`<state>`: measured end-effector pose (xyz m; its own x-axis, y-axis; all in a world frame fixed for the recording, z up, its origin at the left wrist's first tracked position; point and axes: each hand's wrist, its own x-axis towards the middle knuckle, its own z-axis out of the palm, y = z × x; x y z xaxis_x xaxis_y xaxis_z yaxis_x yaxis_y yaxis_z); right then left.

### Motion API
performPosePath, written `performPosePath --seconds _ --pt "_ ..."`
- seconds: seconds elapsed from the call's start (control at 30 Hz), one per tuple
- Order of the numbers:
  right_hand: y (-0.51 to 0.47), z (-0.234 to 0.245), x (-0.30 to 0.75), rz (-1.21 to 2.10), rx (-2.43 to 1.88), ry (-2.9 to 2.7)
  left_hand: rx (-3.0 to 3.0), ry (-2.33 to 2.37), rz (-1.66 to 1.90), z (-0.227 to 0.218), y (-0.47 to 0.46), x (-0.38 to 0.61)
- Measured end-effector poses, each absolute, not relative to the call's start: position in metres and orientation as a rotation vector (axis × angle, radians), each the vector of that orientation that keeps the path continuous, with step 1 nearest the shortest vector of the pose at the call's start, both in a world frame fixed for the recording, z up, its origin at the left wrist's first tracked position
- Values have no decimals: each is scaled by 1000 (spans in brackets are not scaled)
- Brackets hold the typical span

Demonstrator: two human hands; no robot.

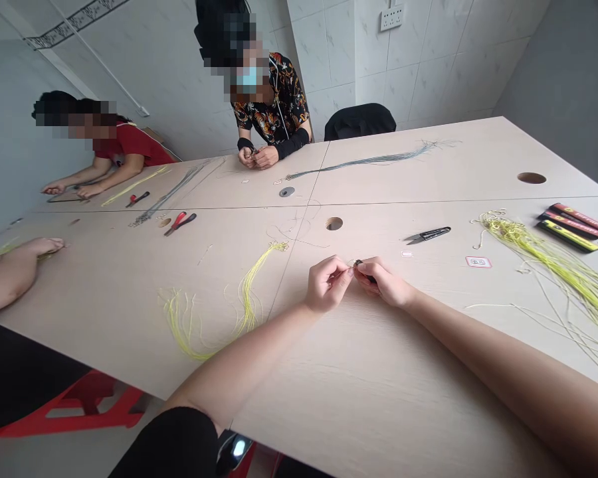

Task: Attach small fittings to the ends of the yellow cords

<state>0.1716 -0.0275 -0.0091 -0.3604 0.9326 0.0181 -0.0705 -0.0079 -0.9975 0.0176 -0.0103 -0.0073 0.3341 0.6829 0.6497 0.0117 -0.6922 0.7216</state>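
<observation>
Pinched together, thumb and finger of the left hand (326, 285) meet, anything between them too fine to make out! Right alongside, the right hand (387, 285) is closed around a small dark object (359, 264), poking from its fingertips over the pale table (359, 378). Black snips (431, 235) lie beyond that hand, one yellow bundle (250, 285) curves away left, and another yellow bundle (548, 255) fans out far right.
</observation>
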Motion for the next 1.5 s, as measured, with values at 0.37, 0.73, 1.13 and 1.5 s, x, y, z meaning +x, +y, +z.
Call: performPosePath --seconds 0.37,0.73,1.13,1.5 --pt "-29 -6 171 1439 -931 -1458 1982 598 1399 -6 -10 18" --pt "-30 -5 171 1444 -959 -1471 1990 608 1388 -7 -10 18" --pt "-28 -10 172 1476 -933 -1393 1978 619 1380 -7 -9 17" --pt "-28 -12 178 1263 -748 -1584 1932 641 1378 -10 -10 16"
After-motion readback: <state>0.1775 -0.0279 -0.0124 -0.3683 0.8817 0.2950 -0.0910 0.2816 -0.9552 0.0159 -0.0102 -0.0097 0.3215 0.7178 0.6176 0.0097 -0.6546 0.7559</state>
